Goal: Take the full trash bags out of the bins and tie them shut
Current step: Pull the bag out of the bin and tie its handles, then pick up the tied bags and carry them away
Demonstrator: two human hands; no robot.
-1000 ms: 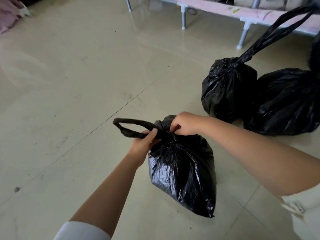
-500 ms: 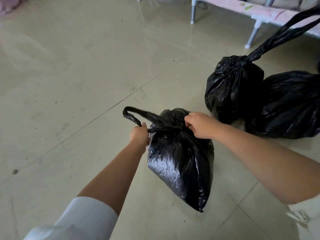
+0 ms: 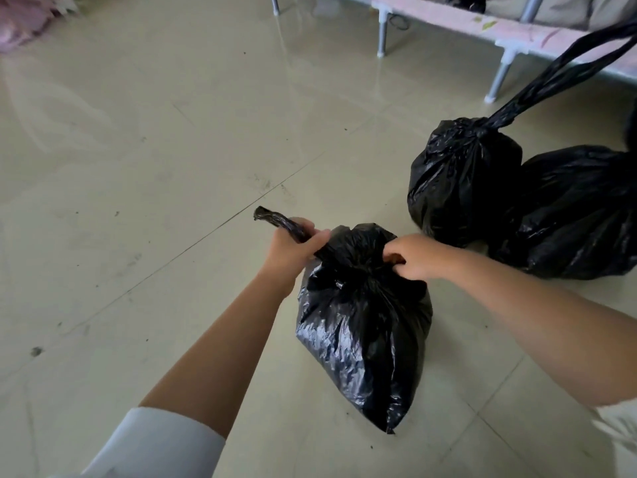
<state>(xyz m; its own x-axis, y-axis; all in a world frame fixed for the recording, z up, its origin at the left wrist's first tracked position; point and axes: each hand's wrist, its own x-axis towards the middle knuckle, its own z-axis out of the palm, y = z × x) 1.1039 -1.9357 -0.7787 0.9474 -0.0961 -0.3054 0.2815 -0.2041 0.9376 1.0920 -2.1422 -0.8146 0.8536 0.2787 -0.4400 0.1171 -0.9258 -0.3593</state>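
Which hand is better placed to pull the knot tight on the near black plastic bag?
Probably the left hand: it grips the twisted black tail. The right hand pins the black plastic bag's neck.

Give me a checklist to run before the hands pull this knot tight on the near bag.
1. Left hand gripping the twisted handle: ok.
2. Right hand gripping the other side of the neck: ok.
3. Near bag resting on the floor: ok.
4. Bag mouth gathered closed: ok.
5. Knot fully formed: cannot tell, the hands hide it.
6. Clear of the two other bags: ok.
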